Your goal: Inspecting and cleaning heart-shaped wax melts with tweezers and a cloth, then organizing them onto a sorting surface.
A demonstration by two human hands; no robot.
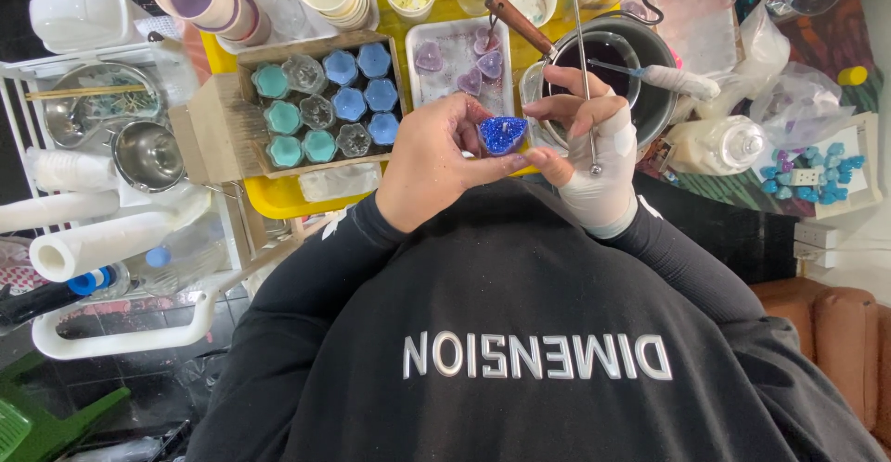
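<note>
In the head view, the left hand [429,160] holds a small blue glittered heart-shaped candle [503,134] in front of the chest, at the near edge of the yellow tray [278,198] on the desk; its grip is clamped on the left side of the candle, thumb below and fingers curled above. The right hand [591,151], wrapped in a white bandage or glove, touches the right side of the candle with its fingertips and at the same time pinches a thin metal rod [585,63] that stands nearly upright; this grip is closed on the rod. To do the step well, keep the candle level and supported from beneath by the left thumb, press only lightly on the glittered top, and keep the rod tip away from the surface unless it is needed there. Just beyond the hands stands a metal pot [617,68] of dark liquid with a wooden-handled tool [518,22] across it; hold the work clear of its rim. To the far left, a box [320,100] holds teal and blue candles in rows; a white tray [459,63] carries pale purple hearts.
</note>
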